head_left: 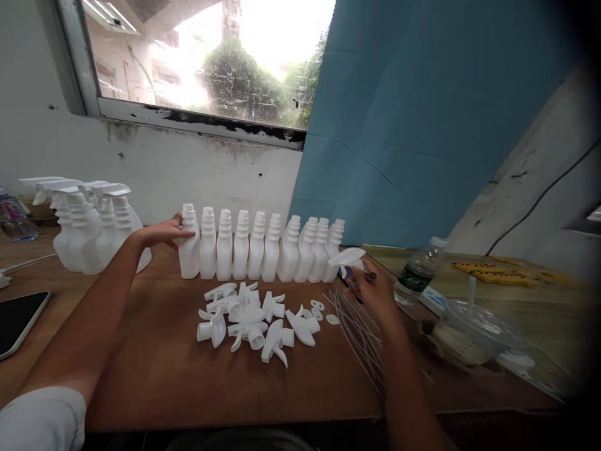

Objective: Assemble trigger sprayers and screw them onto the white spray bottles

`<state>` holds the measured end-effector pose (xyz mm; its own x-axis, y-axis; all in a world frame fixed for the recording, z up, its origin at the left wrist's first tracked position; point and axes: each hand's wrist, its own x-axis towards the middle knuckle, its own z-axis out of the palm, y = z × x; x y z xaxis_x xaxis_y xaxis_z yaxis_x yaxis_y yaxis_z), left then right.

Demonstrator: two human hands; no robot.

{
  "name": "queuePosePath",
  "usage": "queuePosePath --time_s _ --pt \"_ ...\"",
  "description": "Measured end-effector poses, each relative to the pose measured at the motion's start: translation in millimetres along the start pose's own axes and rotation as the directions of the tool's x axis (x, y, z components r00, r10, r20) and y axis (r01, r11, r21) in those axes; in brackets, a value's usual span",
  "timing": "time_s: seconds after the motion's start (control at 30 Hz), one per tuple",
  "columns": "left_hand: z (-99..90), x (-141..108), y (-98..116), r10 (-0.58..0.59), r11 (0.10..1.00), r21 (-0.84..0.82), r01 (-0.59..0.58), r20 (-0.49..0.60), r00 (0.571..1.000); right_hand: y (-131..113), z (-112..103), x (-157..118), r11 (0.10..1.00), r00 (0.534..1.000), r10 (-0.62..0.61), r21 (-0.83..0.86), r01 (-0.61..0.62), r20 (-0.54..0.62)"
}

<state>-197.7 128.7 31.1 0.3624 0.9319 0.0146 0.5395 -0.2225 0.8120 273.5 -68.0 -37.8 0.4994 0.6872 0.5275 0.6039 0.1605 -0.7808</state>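
Note:
My left hand [164,233] is closed around the neck of the leftmost white spray bottle [190,254], which stands upright at the end of a row. Several more open-necked white bottles [241,254] run to the right from it. On the right, my right hand [370,285] grips a white trigger sprayer head [347,257] beside the row's last bottle [334,241]. A pile of loose trigger heads [244,316] lies in front of the row. Small white washers [317,310] and thin white dip tubes [359,344] lie to the right of that pile.
Several bottles with sprayer heads fitted [89,232] stand at the left. A phone [21,322] lies at the left edge. On the right are a water bottle [417,275] and a plastic cup with a straw [469,332]. A wall and window [211,75] rise behind.

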Motion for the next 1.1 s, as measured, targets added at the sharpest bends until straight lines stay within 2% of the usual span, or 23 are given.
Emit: queuePosePath --time_s 0.23,0.33,0.43,0.5,0.53,0.6,0.67,0.73,0.77,0.87,0.93,1.0,1.1 --pt "2.0 -7.0 4.8 0.037 0.999 0.035 -0.04 0.086 0.996 0.0 -2.1 3.6 0.998 0.987 -0.043 -0.058 0.035 -0.152" --pt "-6.7 -17.2 13.8 -0.009 0.983 0.182 -0.008 0.094 0.996 -10.7 -0.5 -0.1 0.998 0.991 -0.059 -0.003 0.059 -0.117" --pt "-20.8 -36.0 31.3 -0.067 0.876 0.476 0.08 -0.044 0.997 -28.2 4.1 -8.6 0.996 0.995 -0.09 0.022 0.091 -0.049" --pt "-23.4 -51.7 48.2 -0.009 0.818 0.573 0.053 -0.079 0.997 -42.7 8.5 -16.8 0.992 0.992 -0.127 0.009 0.127 -0.003" --pt "-19.9 -59.4 57.8 0.049 0.82 0.573 -0.015 -0.045 0.998 -50.3 11.1 -21.7 0.988 0.988 -0.155 -0.01 0.155 0.019" --pt "-1.4 -72.2 76.8 0.212 0.848 0.472 -0.241 0.115 0.97 -66.0 16.8 -32.8 0.973 0.972 -0.223 -0.044 0.227 0.075" --pt "30.9 -79.9 93.0 0.352 0.851 0.28 -0.444 0.323 0.878 -81.3 22.6 -45.4 0.955 0.947 -0.284 -0.038 0.292 0.15" --pt "70.9 -82.5 103.7 0.436 0.866 0.049 -0.498 0.411 0.8 -94.9 28.3 -58.1 0.943 0.919 -0.324 0.003 0.332 0.226" --pt "91.2 -82.3 106.7 0.48 0.866 -0.064 -0.496 0.386 0.788 -100.5 31.0 -63.9 0.937 0.905 -0.342 0.019 0.349 0.255" --pt "143.7 -78.9 107.2 0.514 0.857 -0.262 -0.445 0.365 0.776 -110.3 38.8 -76.4 0.916 0.869 -0.394 0.05 0.398 0.299" --pt "167.6 -75.3 103.0 0.514 0.843 -0.377 -0.384 0.353 0.782 -110.7 43.6 -79.7 0.913 0.857 -0.405 0.082 0.401 0.319" --pt "182.2 -70.5 97.7 0.483 0.797 -0.558 -0.232 0.357 0.8 -107.3 47.8 -79.9 0.928 0.86 -0.372 0.132 0.348 0.349" --pt "189.5 -61.4 90.8 0.424 0.623 -0.781 0.049 0.39 0.817 -99.3 51.1 -78.1 0.926 0.896 -0.304 0.322 0.198 0.324"
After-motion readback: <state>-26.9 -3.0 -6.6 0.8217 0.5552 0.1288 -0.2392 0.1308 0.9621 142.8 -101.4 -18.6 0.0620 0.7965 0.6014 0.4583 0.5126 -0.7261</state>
